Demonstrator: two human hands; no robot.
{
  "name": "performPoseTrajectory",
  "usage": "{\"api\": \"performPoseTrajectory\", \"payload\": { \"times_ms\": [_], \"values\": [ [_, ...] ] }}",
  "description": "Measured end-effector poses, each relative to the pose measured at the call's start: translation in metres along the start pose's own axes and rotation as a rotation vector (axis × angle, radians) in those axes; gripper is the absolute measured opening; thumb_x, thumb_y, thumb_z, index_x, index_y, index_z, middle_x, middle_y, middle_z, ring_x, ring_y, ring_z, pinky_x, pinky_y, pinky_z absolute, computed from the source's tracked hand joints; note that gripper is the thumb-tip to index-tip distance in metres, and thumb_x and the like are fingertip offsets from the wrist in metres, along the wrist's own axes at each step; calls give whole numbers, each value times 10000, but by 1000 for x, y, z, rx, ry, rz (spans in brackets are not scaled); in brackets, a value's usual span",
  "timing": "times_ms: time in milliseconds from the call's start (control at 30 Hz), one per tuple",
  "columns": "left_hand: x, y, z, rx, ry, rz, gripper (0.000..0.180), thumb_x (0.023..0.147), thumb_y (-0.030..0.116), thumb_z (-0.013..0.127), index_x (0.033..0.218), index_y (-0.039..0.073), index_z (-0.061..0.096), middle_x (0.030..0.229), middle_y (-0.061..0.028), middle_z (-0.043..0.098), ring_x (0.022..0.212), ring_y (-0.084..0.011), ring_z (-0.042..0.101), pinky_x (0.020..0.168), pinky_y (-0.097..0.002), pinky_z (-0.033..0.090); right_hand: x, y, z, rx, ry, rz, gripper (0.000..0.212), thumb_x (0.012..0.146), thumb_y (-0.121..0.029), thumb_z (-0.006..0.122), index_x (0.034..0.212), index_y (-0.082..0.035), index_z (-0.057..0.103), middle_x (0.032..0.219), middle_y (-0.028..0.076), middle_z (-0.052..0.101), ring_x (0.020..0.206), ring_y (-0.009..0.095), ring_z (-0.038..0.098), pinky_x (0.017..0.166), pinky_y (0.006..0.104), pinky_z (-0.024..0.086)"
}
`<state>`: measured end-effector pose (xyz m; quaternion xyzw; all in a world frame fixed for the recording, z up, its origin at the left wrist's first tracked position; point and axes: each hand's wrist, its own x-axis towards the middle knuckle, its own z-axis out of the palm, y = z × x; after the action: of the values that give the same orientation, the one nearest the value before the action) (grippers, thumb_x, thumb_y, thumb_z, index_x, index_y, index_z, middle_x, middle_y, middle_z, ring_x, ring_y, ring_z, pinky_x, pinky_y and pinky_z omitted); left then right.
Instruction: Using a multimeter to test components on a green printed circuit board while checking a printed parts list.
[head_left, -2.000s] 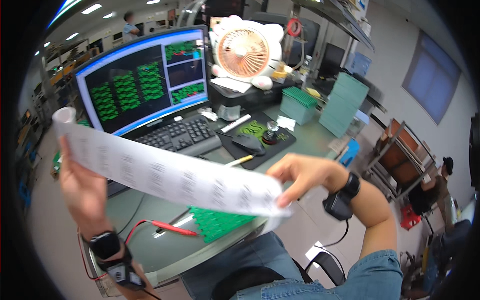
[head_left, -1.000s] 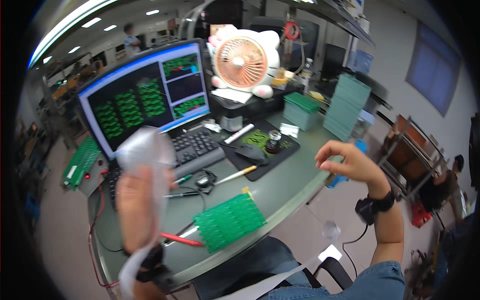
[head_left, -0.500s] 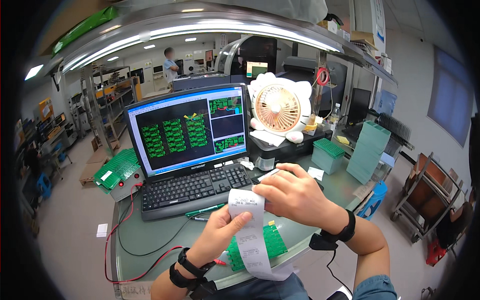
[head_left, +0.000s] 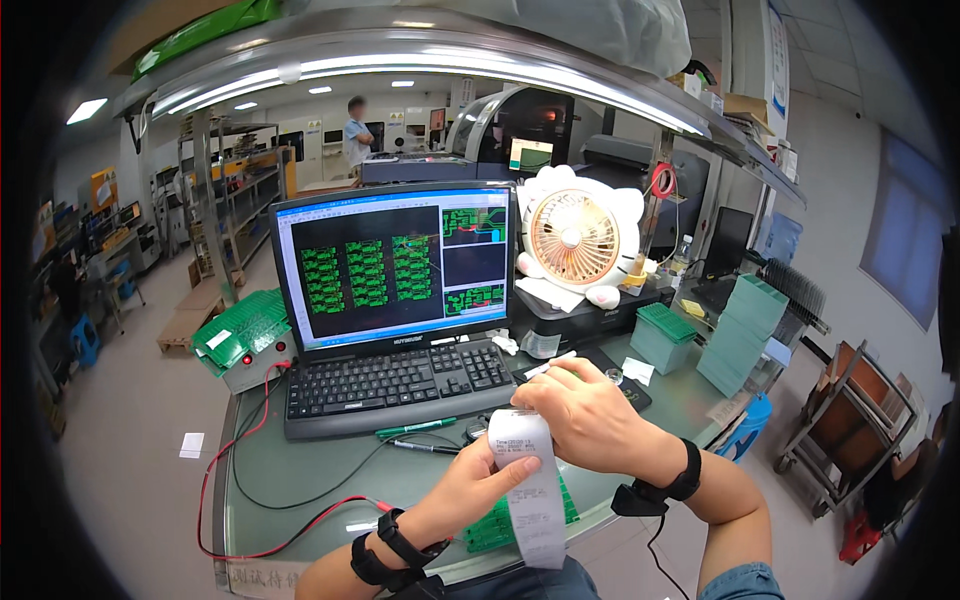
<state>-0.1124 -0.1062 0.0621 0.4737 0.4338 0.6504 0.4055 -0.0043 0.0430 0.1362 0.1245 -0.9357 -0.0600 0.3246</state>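
A long white printed paper strip hangs in front of me at the bench's near edge, its upper end curled over. My left hand grips its left side, with the thumb pressed flat on the printed face. At the curled top, my right hand has its fingers bent and drawn together against the strip; their tips are partly hidden. Beneath the hands and strip lies a green circuit board panel, largely covered by them. A green pen and a dark marker lie left of the strip.
Behind stand a black keyboard, a monitor with board layouts, and a white fan. Green boards lie at left; stacked pale-green blocks stand at right. A red cable loops over the left edge.
The view has shifted, moving the scene rightward and slightly down. The strip's lower end hangs straighter, where it curled to the right before. Both hands stay at the strip.
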Motion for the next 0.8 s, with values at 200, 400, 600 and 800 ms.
{"api": "performPoseTrajectory", "payload": {
  "times_ms": [200,400,600,800],
  "values": [
    [0,3,-5,-43,3,-46,357,935,232,593,1199,7,511,1091,-51,595,988,-114,563,850,-292,466,1,-1,-12,-96,25,-127,237,724,-124,621,944,-103,535,836,20,571,842,216,598,872,381,438],
    [-4,9,3,-80,-11,-8,375,939,226,586,1230,4,505,1112,-53,592,1025,-120,553,898,-291,451,-10,1,-14,705,-329,492,102,866,-134,554,935,-62,533,735,90,580,705,289,601,630,394,471],
    [-1,8,-1,-76,9,-43,343,951,193,558,1234,9,497,1147,-64,592,1061,-123,547,937,-310,434,-10,4,-10,-51,-23,30,133,802,-163,621,863,-77,538,729,48,576,777,250,604,686,348,473],
    [-3,6,2,41,32,30,375,945,219,571,1239,6,479,1100,-48,582,992,-117,560,848,-284,470,-16,5,-9,282,-357,376,196,752,-136,650,893,-66,534,774,56,597,795,248,603,706,343,449]
  ]
}}
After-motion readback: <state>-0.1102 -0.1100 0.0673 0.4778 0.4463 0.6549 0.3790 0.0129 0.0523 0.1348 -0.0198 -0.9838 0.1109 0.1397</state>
